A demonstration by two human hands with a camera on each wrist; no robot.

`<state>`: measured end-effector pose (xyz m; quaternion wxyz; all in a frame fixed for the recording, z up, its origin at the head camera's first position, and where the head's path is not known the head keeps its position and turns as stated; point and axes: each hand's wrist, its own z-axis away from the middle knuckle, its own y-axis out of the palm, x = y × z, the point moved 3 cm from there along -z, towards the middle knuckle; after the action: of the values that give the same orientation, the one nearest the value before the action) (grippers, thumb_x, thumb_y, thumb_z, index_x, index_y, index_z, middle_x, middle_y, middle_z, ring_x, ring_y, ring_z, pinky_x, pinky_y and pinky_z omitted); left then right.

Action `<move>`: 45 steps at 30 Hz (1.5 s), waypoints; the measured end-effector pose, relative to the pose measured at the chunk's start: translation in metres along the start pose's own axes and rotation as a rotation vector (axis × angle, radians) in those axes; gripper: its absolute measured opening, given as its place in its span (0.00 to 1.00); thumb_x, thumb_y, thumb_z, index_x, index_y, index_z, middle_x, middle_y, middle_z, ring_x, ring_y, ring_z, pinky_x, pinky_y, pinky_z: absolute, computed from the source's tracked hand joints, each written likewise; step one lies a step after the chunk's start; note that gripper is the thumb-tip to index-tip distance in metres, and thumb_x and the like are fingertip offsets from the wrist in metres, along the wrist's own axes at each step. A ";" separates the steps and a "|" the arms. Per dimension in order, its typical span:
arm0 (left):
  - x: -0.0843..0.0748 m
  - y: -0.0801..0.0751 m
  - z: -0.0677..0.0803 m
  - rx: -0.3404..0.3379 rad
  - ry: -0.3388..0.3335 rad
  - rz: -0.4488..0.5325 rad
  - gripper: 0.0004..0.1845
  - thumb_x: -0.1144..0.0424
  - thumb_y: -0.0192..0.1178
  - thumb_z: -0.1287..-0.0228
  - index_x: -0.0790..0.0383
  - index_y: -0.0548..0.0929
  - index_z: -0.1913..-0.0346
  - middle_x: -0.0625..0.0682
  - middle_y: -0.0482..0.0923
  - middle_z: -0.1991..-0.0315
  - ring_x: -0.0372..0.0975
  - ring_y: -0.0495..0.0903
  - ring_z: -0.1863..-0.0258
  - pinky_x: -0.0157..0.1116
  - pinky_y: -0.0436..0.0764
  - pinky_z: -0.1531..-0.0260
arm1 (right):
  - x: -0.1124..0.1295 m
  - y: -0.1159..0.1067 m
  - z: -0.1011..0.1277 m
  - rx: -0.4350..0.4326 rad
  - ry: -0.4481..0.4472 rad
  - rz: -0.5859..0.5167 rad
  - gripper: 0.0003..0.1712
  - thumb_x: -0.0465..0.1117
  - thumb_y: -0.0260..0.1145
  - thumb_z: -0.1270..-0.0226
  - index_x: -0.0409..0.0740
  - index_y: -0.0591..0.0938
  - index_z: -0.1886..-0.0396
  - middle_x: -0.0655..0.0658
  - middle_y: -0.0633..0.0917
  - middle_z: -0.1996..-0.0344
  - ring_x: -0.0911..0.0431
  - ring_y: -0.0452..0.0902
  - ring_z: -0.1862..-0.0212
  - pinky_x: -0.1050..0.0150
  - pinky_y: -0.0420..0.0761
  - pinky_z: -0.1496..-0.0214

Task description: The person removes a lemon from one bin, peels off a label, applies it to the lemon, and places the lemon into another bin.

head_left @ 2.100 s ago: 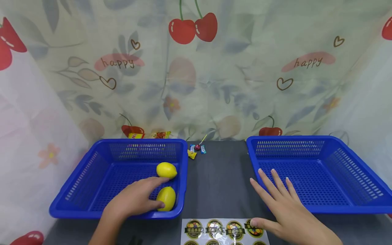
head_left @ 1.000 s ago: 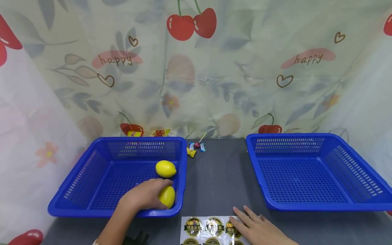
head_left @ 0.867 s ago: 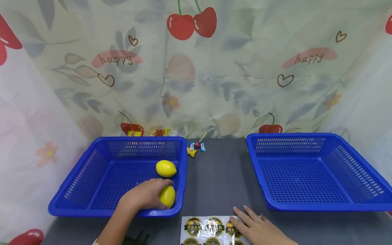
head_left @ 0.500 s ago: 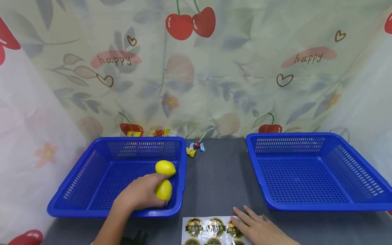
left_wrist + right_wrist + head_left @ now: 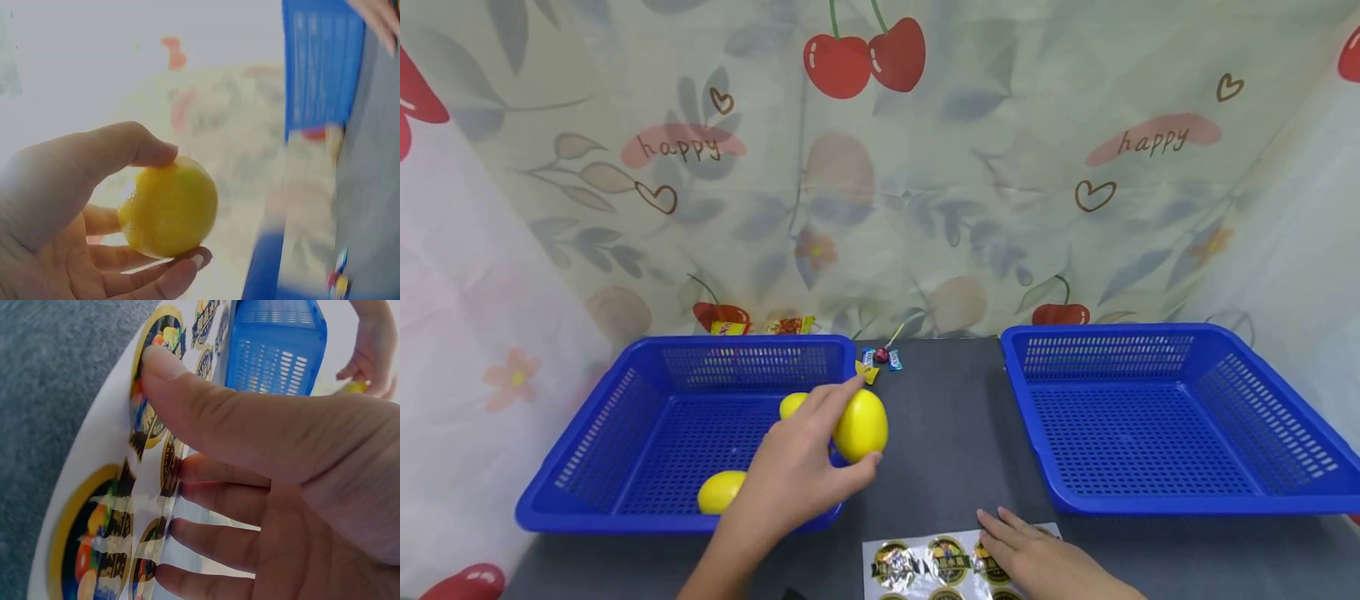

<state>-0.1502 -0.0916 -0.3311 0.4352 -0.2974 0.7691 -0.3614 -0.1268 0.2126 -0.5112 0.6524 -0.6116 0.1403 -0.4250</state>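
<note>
My left hand [image 5: 842, 442] grips a yellow lemon [image 5: 861, 423] between thumb and fingers, raised over the right rim of the left blue basket [image 5: 625, 417]. In the left wrist view the thumb [image 5: 125, 147] and curled fingers wrap the lemon [image 5: 169, 215]. A second lemon [image 5: 721, 492] lies at the basket's front, and a third lemon [image 5: 791, 405] is half hidden behind my hand. My right hand [image 5: 1033, 554] lies flat on a sheet of round stickers [image 5: 925, 562] at the table's near edge. Its thumb [image 5: 187, 394] presses on a sticker on the sheet [image 5: 94, 487].
A second blue basket [image 5: 1262, 433] stands at the right with nothing in it. Small wrapped candies [image 5: 880, 360] lie at the back of the dark table [image 5: 940, 433] between the baskets. Snack packets [image 5: 767, 327] sit behind the left basket. Printed curtains close in the back and sides.
My left hand has lifted the lemon up and to the right, out of the basket. Another lemon now shows at the basket's front. My right hand stays on the sticker sheet.
</note>
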 end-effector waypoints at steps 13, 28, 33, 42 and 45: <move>-0.036 0.098 -0.009 0.310 0.028 0.071 0.41 0.48 0.71 0.43 0.55 0.70 0.28 0.54 0.76 0.43 0.36 0.78 0.69 0.32 0.78 0.72 | 0.011 -0.019 0.006 0.071 0.101 -0.044 0.47 0.74 0.55 0.36 0.41 0.78 0.34 0.38 0.70 0.30 0.35 0.62 0.30 0.42 0.74 0.40; 0.002 0.143 -0.017 0.354 -0.088 0.064 0.43 0.42 0.71 0.44 0.58 0.70 0.29 0.56 0.76 0.43 0.44 0.79 0.59 0.42 0.79 0.64 | 0.043 -0.045 0.009 0.033 0.100 0.025 0.36 0.60 0.63 0.31 0.36 0.79 0.38 0.36 0.73 0.33 0.37 0.67 0.32 0.44 0.76 0.42; 0.001 0.145 -0.017 0.365 -0.076 0.095 0.43 0.42 0.70 0.42 0.59 0.69 0.28 0.56 0.76 0.42 0.45 0.78 0.58 0.42 0.78 0.64 | 0.042 -0.044 0.011 0.041 0.120 0.006 0.36 0.61 0.62 0.31 0.36 0.80 0.38 0.37 0.73 0.33 0.37 0.67 0.32 0.44 0.76 0.41; 0.004 0.138 -0.005 0.400 -0.137 0.312 0.57 0.43 0.71 0.42 0.60 0.49 0.20 0.62 0.57 0.26 0.54 0.68 0.34 0.57 0.72 0.41 | 0.024 -0.027 0.006 0.028 0.088 -0.009 0.46 0.73 0.54 0.34 0.39 0.79 0.36 0.36 0.73 0.32 0.35 0.67 0.32 0.41 0.75 0.42; 0.007 0.130 0.009 0.382 -0.141 0.400 0.56 0.47 0.74 0.44 0.64 0.50 0.23 0.63 0.54 0.27 0.56 0.62 0.31 0.57 0.66 0.36 | 0.024 -0.030 0.006 0.036 0.092 -0.008 0.40 0.67 0.57 0.31 0.40 0.79 0.36 0.37 0.72 0.32 0.36 0.67 0.32 0.43 0.75 0.41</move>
<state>-0.1642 -0.0261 -0.4432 0.5985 -0.0769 0.6984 -0.3848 -0.1193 0.2024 -0.4744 0.6545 -0.5800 0.1601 -0.4578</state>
